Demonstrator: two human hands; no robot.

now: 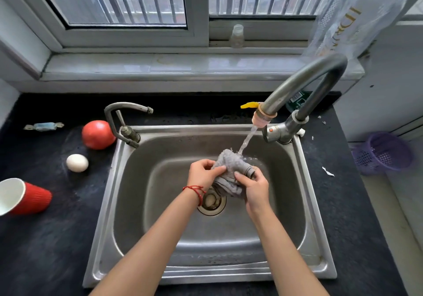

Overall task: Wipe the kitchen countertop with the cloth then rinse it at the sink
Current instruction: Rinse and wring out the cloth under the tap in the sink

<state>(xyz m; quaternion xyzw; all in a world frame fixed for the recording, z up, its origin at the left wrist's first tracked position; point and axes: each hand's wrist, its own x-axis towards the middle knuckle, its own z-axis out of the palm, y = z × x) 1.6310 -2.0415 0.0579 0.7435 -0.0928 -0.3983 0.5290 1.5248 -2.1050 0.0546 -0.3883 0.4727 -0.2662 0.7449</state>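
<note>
A bunched grey cloth [231, 162] is held over the steel sink [160, 270], under the stream of water from the tall curved tap [304, 78]. My left hand [202, 173] grips the cloth's left side, and a red string is tied round that wrist. My right hand [255, 187] grips its lower right part. Water splashes on the top of the cloth. The drain [211, 202] lies just below the hands. The dark countertop [57, 238] surrounds the sink.
Left of the sink lie a tomato [98, 134], a white egg [77, 162], a tipped red cup [24, 196] and a wrapped sweet [43, 126]. A small second tap [124, 122] stands at the sink's back left. A purple basket [382, 152] sits at right.
</note>
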